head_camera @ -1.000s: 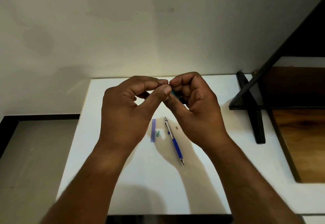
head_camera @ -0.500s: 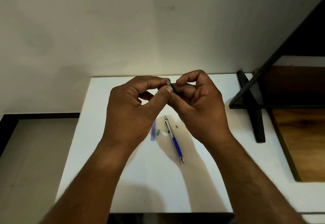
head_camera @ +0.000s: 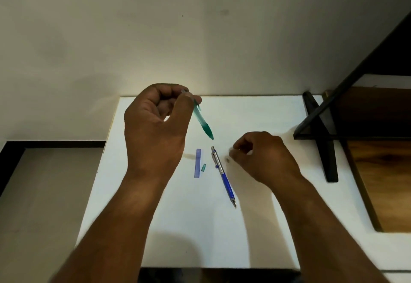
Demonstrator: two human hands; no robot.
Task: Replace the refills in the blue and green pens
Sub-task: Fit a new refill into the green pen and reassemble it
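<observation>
Your left hand (head_camera: 155,124) pinches the green pen (head_camera: 202,120) by its upper end, tip slanting down toward the blue pen (head_camera: 223,176) lying on the white table (head_camera: 178,227). Your right hand (head_camera: 262,158), fingers curled, rests just right of the blue pen; what it holds, you cannot tell.

Under both sets of fingers runs a white tabletop (head_camera: 178,227), bare and bright. Up beyond the left fingers (head_camera: 171,91) rises a cream wall (head_camera: 155,38), scuffed with dark marks near the top. Out past the right fingers (head_camera: 242,147) stands a black crossed shelf frame (head_camera: 320,131), its foot on the tabletop, with a brown wooden panel (head_camera: 384,182) just behind. Away off the left fingers' side, grey floor (head_camera: 44,193), edged by a black skirting strip (head_camera: 55,143).
</observation>
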